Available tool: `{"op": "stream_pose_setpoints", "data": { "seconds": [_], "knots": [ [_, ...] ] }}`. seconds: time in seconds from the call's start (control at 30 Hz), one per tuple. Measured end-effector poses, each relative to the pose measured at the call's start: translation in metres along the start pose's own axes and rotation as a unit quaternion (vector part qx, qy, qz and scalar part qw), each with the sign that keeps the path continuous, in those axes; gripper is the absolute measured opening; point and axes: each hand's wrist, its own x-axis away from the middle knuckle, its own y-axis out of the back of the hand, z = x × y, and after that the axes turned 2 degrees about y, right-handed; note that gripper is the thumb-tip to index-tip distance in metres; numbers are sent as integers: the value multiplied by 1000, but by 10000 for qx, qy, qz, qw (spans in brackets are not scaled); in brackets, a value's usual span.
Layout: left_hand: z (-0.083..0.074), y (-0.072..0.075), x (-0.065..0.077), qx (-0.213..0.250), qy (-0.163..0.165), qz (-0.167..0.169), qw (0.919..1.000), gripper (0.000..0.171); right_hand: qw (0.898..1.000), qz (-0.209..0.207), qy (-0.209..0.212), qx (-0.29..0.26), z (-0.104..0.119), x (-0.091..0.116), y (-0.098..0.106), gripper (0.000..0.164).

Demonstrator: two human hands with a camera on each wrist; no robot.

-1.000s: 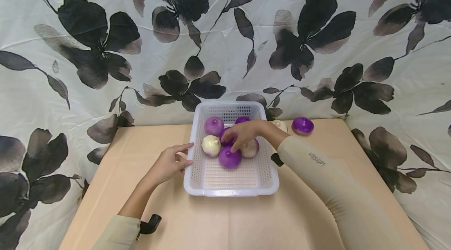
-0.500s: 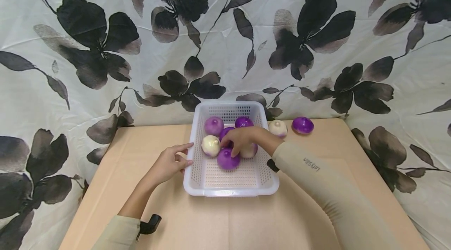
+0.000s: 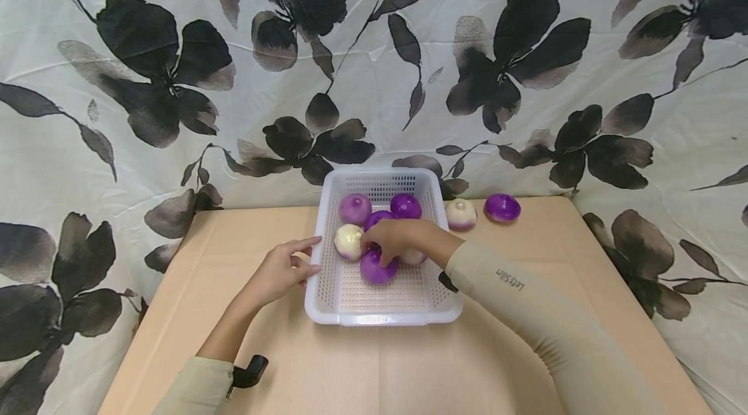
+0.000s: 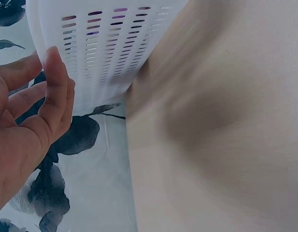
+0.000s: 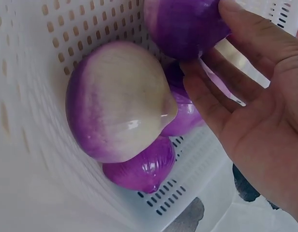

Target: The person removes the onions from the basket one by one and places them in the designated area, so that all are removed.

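A white perforated basket [image 3: 382, 319] holds several shiny onions, some purple and some pale. My right hand [image 3: 402, 238] reaches in from the right. Its thumb and fingers grip the front purple onion [image 3: 378, 270], seen at the top of the right wrist view as a purple onion [image 5: 185, 26]. Left of those fingers sits a pale onion [image 3: 349, 243]; another pale onion [image 5: 122, 101], tinged purple, is partly covered by the hand in the head view. My left hand [image 3: 284, 272] touches the basket's left side with thumb and index finger extended, also at its edge in the left wrist view.
Outside the basket, at the table's back edge, lie a pale onion [image 3: 461, 214] and a flattish purple onion [image 3: 502, 208]. Behind the table [image 3: 280, 363] hangs a white cloth [image 3: 409, 97] with dark flowers.
My right hand has moved left and slightly nearer among the onions, and the front purple onion has shifted slightly. The back-right onion and outside pale onion are uncovered. My left hand stays put.
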Motion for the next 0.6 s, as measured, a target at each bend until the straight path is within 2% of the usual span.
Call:
{"op": "stream_pose_setpoints", "data": {
  "seconds": [0.27, 0.6],
  "knots": [
    [0, 0, 0, 16, -34, 25, 10000, 62, 9999, 13, -128, 58, 1, -4, -8, 46],
    [-2, 0, 1, 90, -160, 47, 9998, 63, 9991, 184, -158, -338, 9, -7, -18, 50]
  ]
}}
